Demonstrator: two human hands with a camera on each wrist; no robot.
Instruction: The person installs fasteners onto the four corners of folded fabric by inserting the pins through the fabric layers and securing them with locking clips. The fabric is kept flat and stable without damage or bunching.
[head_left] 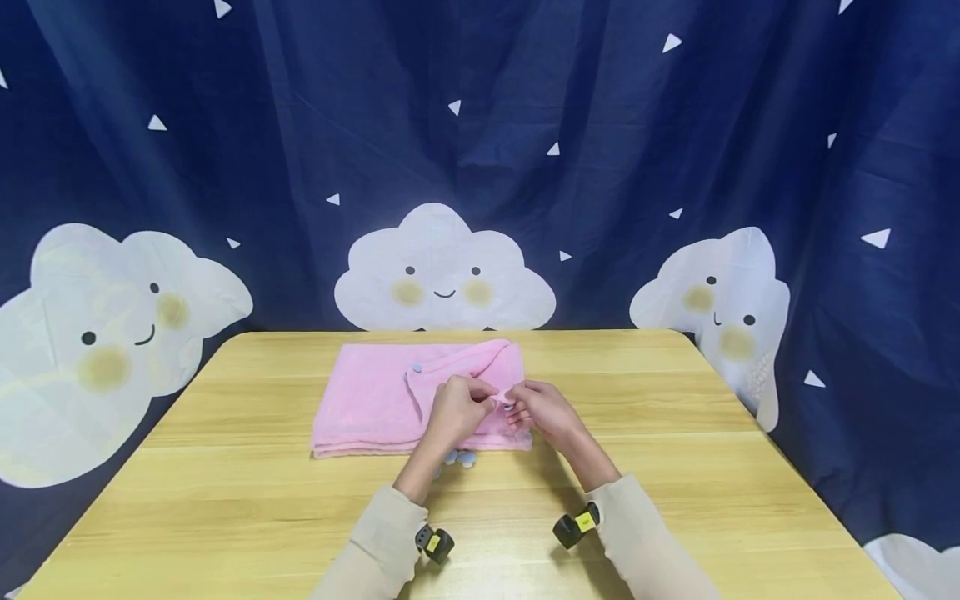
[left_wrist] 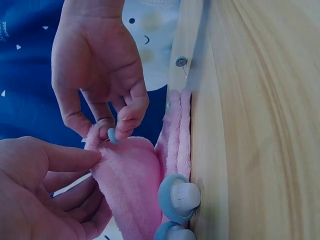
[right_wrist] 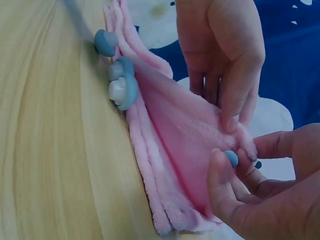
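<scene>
Pink cloth (head_left: pixel 367 396): left hand (head_left: pixel 457 410) pinches its edge; just beside those fingers, right hand (head_left: pixel 549 410) pinches a blue knob (right_wrist: pixel 231 158).

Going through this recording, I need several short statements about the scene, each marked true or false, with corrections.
1. The left hand pinches the pink cloth. True.
2. The right hand lies flat on the table. False: it is raised, holding a small blue cap at the cloth's edge.
3. The mushroom-shaped pieces lie beyond the cloth's far edge. False: they are at its near edge, on the person's side.
4. A blue button-like piece shows on the cloth's folded-over flap. True.
</scene>
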